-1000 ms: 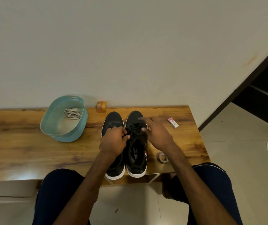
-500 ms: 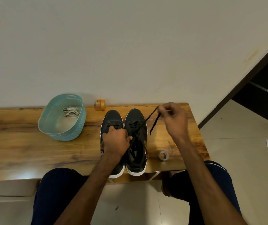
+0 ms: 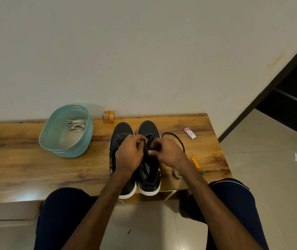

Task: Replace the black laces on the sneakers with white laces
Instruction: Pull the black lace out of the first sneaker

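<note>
Two black sneakers with white soles stand side by side on the wooden table, the left sneaker (image 3: 120,131) and the right sneaker (image 3: 148,177). Both hands meet over the right sneaker's laces. My left hand (image 3: 129,156) pinches the black lace (image 3: 175,137) near the eyelets. My right hand (image 3: 168,153) also pinches it, and a freed stretch of lace loops out onto the table to the right. White laces (image 3: 76,125) lie bundled in the teal basket (image 3: 72,149) at the left.
A small orange container (image 3: 108,116) stands by the wall behind the sneakers. An eraser (image 3: 189,132), a yellow pen (image 3: 196,164) and a roll of tape (image 3: 176,175) lie to the right of the sneakers. The table's right edge is close.
My right hand, which had pulled a lace end up and out to the right, has come back down to the right sneaker. The pulled lace now lies looped on the table.
</note>
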The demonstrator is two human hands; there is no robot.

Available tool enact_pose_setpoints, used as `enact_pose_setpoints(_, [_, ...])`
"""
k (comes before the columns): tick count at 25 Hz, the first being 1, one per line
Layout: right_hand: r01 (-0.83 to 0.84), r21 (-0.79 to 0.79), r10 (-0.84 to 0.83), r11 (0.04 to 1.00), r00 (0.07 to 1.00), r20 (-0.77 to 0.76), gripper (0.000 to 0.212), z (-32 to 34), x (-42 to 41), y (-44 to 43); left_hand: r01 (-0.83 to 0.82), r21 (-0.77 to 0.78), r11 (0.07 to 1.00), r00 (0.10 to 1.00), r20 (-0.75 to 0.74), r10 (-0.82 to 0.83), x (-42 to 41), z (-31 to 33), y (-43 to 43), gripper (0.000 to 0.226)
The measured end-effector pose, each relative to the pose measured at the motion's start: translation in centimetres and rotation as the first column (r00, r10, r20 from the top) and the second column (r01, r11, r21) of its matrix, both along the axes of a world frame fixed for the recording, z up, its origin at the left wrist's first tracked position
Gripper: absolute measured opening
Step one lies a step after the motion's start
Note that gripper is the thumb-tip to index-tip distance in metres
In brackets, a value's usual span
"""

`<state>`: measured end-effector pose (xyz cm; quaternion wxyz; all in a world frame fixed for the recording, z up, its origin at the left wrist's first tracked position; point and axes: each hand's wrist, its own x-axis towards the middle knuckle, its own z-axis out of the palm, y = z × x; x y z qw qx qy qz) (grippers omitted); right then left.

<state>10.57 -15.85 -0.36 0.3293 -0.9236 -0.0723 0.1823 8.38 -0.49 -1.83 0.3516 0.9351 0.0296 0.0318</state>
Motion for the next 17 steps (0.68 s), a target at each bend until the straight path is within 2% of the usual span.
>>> enact_pose_setpoints(1, [-0.016,-0.018,0.016,1.000,1.000,0.008,0.027,-0.2,-0.2,0.2,-0.046,-0.229,0.972,0.999,-0.035,0.039,0.3,0.1,0.0,0.026])
enact_pose_setpoints(2, [-0.026,-0.056,0.028,0.998,0.999,0.046,0.028,-0.3,-0.3,0.4,-0.117,-0.440,0.890,0.992,-0.097,0.083,0.5,0.4,0.1,0.038])
enact_pose_setpoints(3, [-0.035,-0.096,0.043,0.995,0.995,0.091,0.027,-0.4,-0.3,0.5,-0.198,-0.577,0.793,0.978,-0.165,0.125,0.7,0.9,0.3,0.049])
enact_pose_setpoints(5, [-0.040,-0.089,0.051,0.995,0.991,0.125,0.024,-0.7,-0.3,0.6,-0.338,-0.694,0.635,0.941,-0.256,0.220,0.9,1.9,1.0,0.061])
enact_pose_setpoints(6, [-0.034,-0.037,0.038,0.999,0.993,0.116,0.022,-0.9,-0.2,0.6,-0.382,-0.703,0.600,0.924,-0.269,0.273,0.9,2.1,1.6,0.065])
enact_pose_setpoints(8, [-0.010,0.048,0.005,0.999,0.996,0.090,0.019,-1.2,-0.3,0.6,-0.416,-0.645,0.641,0.905,-0.225,0.361,1.0,2.3,2.7,0.067])
enact_pose_setpoints(11, [0.000,0.015,-0.002,1.000,0.996,0.089,0.021,-1.6,-0.4,1.0,-0.458,-0.341,0.821,0.882,-0.059,0.467,1.2,2.1,4.7,0.050])
enact_pose_setpoints(13, [-0.001,-0.063,0.011,0.998,0.987,0.160,0.014,-1.7,-0.3,1.4,-0.537,-0.212,0.816,0.834,0.012,0.552,1.2,2.1,5.7,0.034])
enact_pose_setpoints(14, [-0.003,-0.110,0.025,0.994,0.980,0.198,0.010,-1.7,-0.3,1.5,-0.560,-0.180,0.809,0.815,0.058,0.577,1.1,2.3,5.9,0.038])
enact_pose_setpoints(16, [-0.017,-0.174,0.058,0.985,0.972,0.229,0.010,-1.4,-0.1,1.3,-0.456,-0.136,0.880,0.858,0.196,0.475,0.8,2.5,5.3,0.040])
enact_pose_setpoints(17, [-0.026,-0.173,0.064,0.985,0.973,0.222,0.011,-1.3,0.1,1.0,-0.318,-0.091,0.944,0.912,0.241,0.331,0.7,2.5,4.5,0.032])
